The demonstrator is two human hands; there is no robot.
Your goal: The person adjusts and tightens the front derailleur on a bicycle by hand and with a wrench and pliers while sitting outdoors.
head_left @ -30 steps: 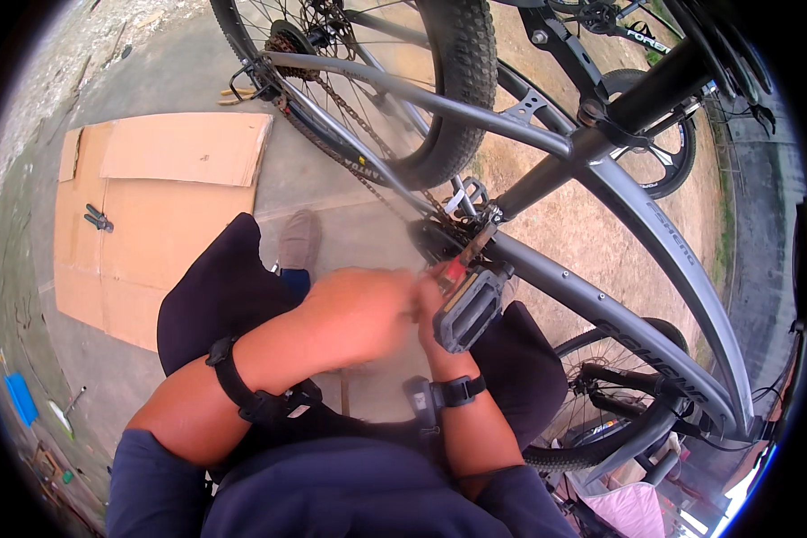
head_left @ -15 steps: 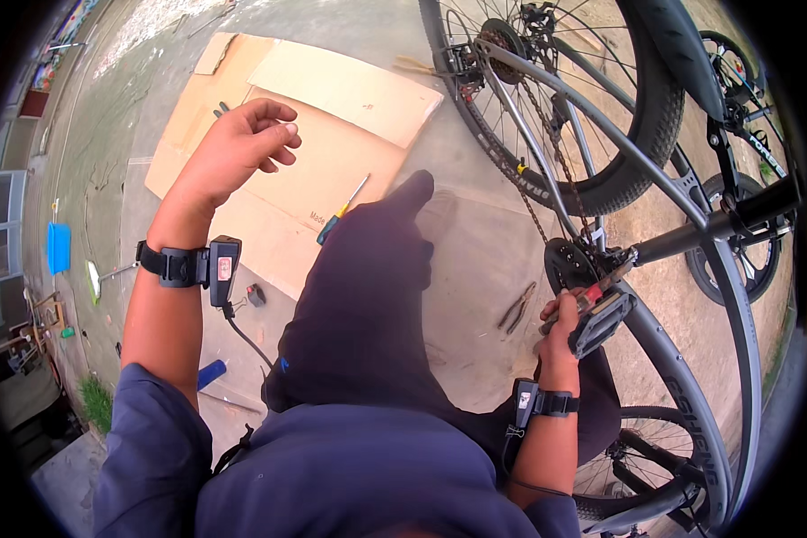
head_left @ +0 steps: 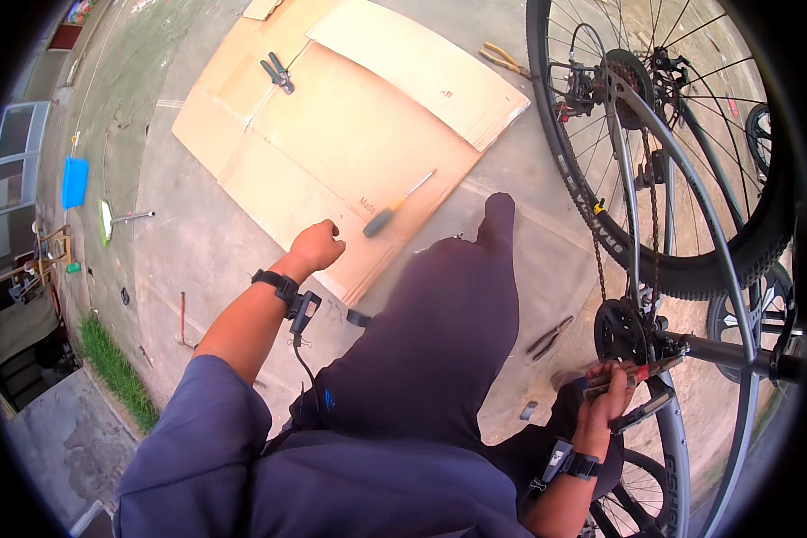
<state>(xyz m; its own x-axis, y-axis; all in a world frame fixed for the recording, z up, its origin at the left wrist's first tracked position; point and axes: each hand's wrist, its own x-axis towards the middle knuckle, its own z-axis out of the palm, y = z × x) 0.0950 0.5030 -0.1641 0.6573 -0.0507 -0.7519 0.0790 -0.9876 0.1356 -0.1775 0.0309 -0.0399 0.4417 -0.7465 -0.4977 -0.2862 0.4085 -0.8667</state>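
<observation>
My right hand (head_left: 606, 396) is closed around red-handled pliers (head_left: 641, 372). Their metal jaws point right, over the crank area of an upside-down-looking grey bicycle frame (head_left: 677, 439), beside the black pedal (head_left: 638, 414). The exact spot the jaws touch is too small to tell. Close by are the chainring (head_left: 620, 330) and the hanging chain (head_left: 652, 215). Above the near edge of the cardboard sheet (head_left: 305, 152) hovers my left hand (head_left: 317, 247), its fingers loosely bent and slightly apart, with nothing visible in them. A screwdriver (head_left: 381, 220) lies on the cardboard just beyond it.
Dark-handled cutters (head_left: 278, 73) rest on the cardboard. Two more pliers lie on the concrete, one with yellow handles (head_left: 504, 59), the other dark (head_left: 550, 337). The rear wheel (head_left: 560, 152) stands at upper right. A blue bin (head_left: 74, 183) is far left.
My left hand has come down and right, nearer the screwdriver. The view has shifted, showing more of the cardboard and the cutters. My right hand still grips the pliers at the crank.
</observation>
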